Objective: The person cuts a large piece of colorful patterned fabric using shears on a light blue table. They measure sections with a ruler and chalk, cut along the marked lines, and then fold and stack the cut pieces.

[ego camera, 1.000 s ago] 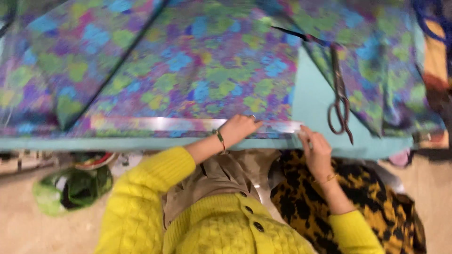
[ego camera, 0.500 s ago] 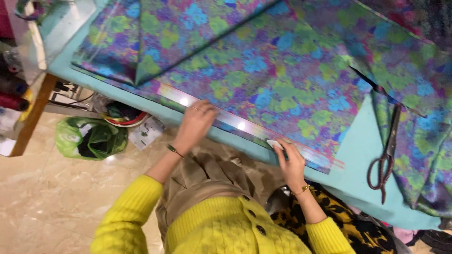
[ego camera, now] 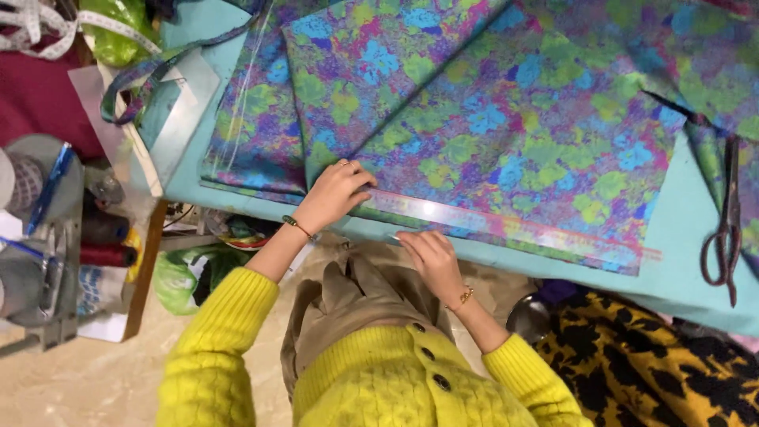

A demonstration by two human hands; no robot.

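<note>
Both hands have slid left along a clear ruler lying on colourful floral fabric at the near edge of a turquoise table.

The left hand [ego camera: 338, 192] now presses flat, fingers spread, on the ruler's [ego camera: 506, 225] left end, gripping nothing. The right hand [ego camera: 431, 257] has moved from the ruler's right end to near its left, curled by the fabric [ego camera: 506, 134] edge; whether it pinches a marker cannot be told. The scissors [ego camera: 726, 229] lie untouched, far right on the table [ego camera: 688, 277].

Clear ruler [ego camera: 506, 224] flat on flowered cloth [ego camera: 506, 119], one end under left hand [ego camera: 336, 194], right hand [ego camera: 427, 255] just beside.
</note>
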